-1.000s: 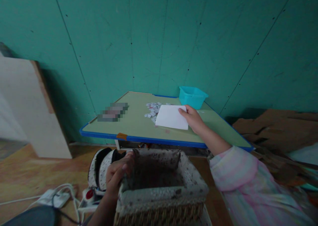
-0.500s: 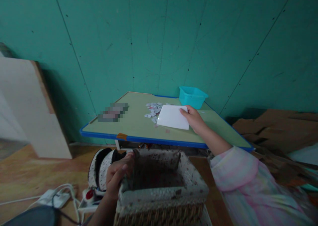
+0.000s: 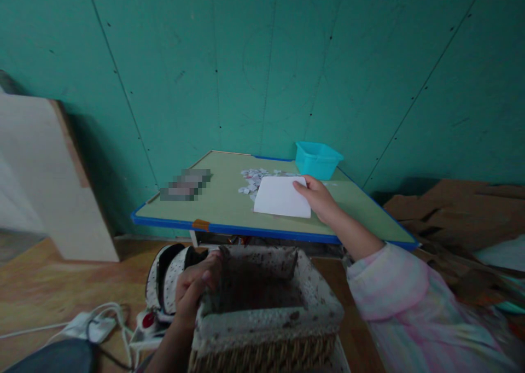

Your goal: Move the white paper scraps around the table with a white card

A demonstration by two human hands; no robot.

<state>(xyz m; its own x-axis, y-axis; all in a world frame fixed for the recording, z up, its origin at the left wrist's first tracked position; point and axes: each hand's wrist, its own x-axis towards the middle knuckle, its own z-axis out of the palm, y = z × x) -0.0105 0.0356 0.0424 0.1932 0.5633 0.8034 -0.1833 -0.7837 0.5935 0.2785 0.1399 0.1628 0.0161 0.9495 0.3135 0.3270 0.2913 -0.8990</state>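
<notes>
The one view looks out from the person's head, facing forward and tilted down. The basket [image 3: 268,317] is nearest, cut off by the bottom edge; the table [image 3: 217,200] lies beyond it, seen from above its near side at a slant, and the wall [image 3: 262,61] behind, met nearly head-on, spans the top

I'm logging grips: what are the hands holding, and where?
The right hand holds a white sheet by its right edge; the left hand grips the lined basket by its left rim.
</notes>
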